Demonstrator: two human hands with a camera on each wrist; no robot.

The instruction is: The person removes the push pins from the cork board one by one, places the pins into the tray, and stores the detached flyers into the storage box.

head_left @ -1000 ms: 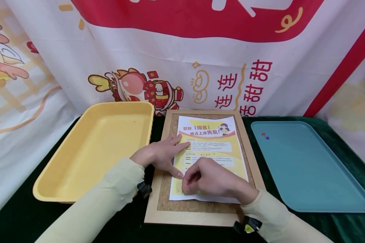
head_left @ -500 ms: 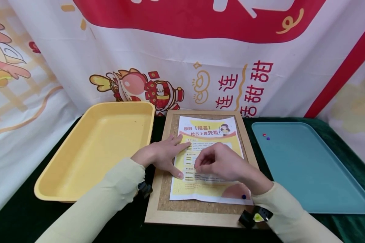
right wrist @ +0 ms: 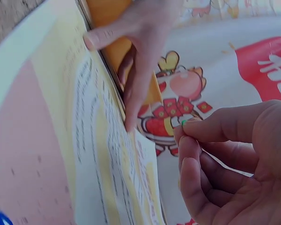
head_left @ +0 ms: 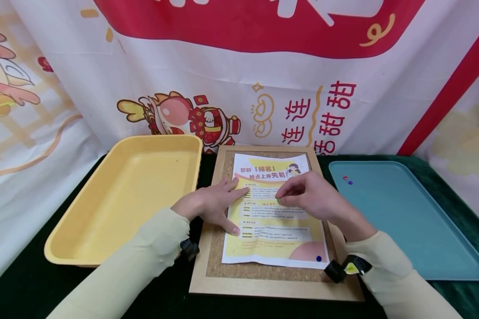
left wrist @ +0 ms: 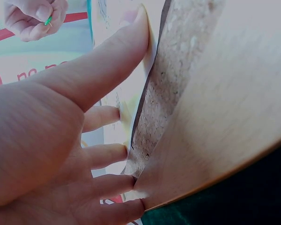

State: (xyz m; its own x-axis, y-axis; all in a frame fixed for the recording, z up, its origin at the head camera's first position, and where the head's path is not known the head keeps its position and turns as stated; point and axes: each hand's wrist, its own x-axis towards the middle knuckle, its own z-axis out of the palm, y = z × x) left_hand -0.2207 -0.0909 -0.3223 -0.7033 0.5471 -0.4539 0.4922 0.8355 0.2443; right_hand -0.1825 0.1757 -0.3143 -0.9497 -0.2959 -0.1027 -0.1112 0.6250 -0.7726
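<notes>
Green-clothed table [head_left: 443, 168] with yellow tray [head_left: 123, 195], cork board [head_left: 219, 270], teal tray [head_left: 403, 221]

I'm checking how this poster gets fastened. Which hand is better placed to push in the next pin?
Probably the right hand: it already pinches a green pin above the poster, while the left hand lies flat, pressing the poster's left edge onto the cork board.

Right hand [head_left: 317, 197] left flyer's [head_left: 273, 212] lower left corner, moved up and right, now over mid-flyer pinching green pin [right wrist: 183, 123]. Blue pin [head_left: 318, 258] uncovered at lower right.
</notes>
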